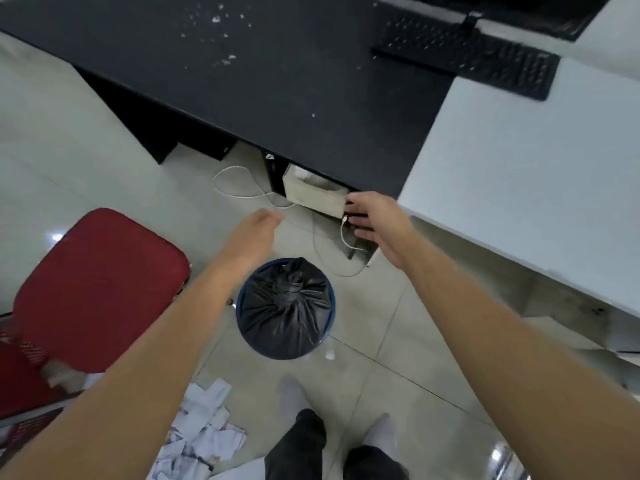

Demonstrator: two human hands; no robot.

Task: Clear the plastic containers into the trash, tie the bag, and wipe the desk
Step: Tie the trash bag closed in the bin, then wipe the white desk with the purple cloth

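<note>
Crumbs [221,36] lie scattered in pale flecks over the far part of the black desk [277,81], which runs across the top of our view. A black keyboard [485,60] sits where it meets the white desk [519,168] on the right. Below us, on the tiled floor [398,341] between our two forearms, stands the round bin [331,289] with its blue rim. The black trash bag [284,306] inside it is gathered and knotted at the top, and neither hand touches it. Our left hand [256,230] reaches forward above and beyond the bin, blurred, with its fingers straight and relaxed and nothing in them. Our right hand [377,220] is stretched toward the underside of the black desk with fingers spread and loose, holding nothing. Its fingertips are right at the corner of a pale box [315,195] that sits under the desk edge, and we cannot tell whether they touch it. A thin white cable [239,181] loops over the floor beside that box. To our left is a red chair [100,285], its seat close to our left forearm. Crumpled white papers [204,434] lie on the floor near our feet [291,393], which are in light socks.
</note>
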